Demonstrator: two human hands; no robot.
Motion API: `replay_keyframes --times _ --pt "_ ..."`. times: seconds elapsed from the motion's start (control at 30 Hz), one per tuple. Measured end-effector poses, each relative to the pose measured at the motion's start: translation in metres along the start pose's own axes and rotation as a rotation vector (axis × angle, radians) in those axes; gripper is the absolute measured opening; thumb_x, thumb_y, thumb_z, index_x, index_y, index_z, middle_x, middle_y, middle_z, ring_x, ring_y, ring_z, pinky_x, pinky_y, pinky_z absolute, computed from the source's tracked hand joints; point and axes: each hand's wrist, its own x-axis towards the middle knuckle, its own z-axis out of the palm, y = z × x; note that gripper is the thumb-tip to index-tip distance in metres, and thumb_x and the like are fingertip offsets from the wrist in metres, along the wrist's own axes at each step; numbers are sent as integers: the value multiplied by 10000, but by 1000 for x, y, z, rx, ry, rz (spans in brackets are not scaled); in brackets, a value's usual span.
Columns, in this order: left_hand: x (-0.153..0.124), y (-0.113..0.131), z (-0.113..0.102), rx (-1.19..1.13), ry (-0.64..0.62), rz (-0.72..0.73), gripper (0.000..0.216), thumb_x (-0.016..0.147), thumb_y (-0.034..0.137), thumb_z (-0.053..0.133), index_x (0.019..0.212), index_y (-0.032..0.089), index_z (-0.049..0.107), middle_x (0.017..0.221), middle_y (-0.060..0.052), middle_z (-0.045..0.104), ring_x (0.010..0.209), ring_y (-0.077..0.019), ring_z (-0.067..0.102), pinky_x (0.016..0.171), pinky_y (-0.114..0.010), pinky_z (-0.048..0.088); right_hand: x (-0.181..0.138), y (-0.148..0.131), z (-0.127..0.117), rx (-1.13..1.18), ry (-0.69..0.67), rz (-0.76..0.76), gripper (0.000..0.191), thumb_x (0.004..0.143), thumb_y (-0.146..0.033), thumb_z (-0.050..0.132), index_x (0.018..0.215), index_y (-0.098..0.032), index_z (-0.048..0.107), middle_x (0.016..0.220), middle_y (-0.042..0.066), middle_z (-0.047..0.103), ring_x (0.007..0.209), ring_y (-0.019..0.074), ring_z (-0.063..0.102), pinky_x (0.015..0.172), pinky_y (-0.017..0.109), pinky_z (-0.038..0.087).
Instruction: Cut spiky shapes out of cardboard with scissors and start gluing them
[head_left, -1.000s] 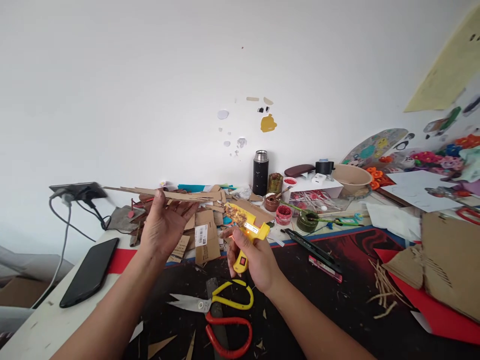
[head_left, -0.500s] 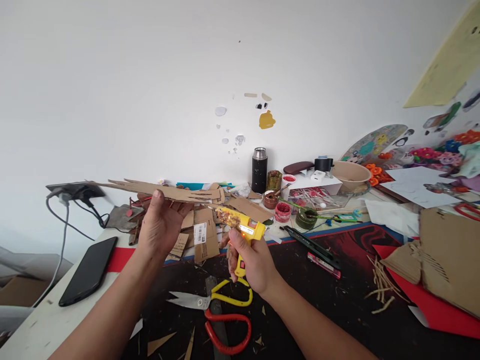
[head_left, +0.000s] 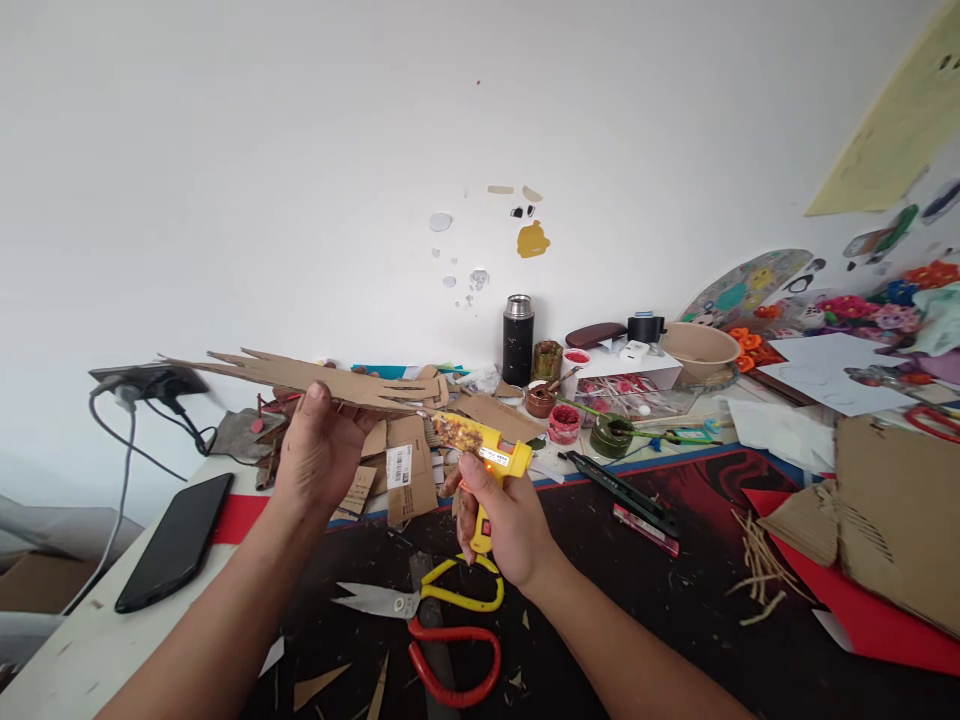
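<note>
My left hand [head_left: 321, 450] grips a long cut cardboard piece [head_left: 352, 386] with jagged, branch-like ends, thumb on top and fingers beneath. The piece is held up above the desk, nearly level. In my right hand [head_left: 506, 515] is a yellow hot glue gun [head_left: 465, 433], its front part smeared brown and a small orange light glowing on its side. The nozzle points left and meets or almost meets the right end of the cardboard; contact cannot be made out. Below my hands lie open scissors [head_left: 390, 600] with one yellow and one red handle.
Cardboard scraps [head_left: 411, 475] lie behind my hands. A black phone [head_left: 176, 545] rests at left near a power strip [head_left: 150, 378]. A black flask [head_left: 518, 340], paint jars [head_left: 564, 423] and a box cutter [head_left: 619, 492] are to the right. Cut cardboard [head_left: 900, 520] lies far right.
The cardboard's left end has risen slightly and tilted, so more of its upper face shows. The glue gun has barely moved.
</note>
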Motion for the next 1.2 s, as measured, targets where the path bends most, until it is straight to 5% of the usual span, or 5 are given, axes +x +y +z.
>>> replay_keyframes --times 1.2 --pt "0 -3 -3 -20 -45 -1 452 726 520 982 1062 274 804 1127 -14 806 1139 -243 723 982 -404 657 0 0 0 71 -16 34 636 775 -802 790 846 -194 620 404 -75 503 310 119 475 307 199 384"
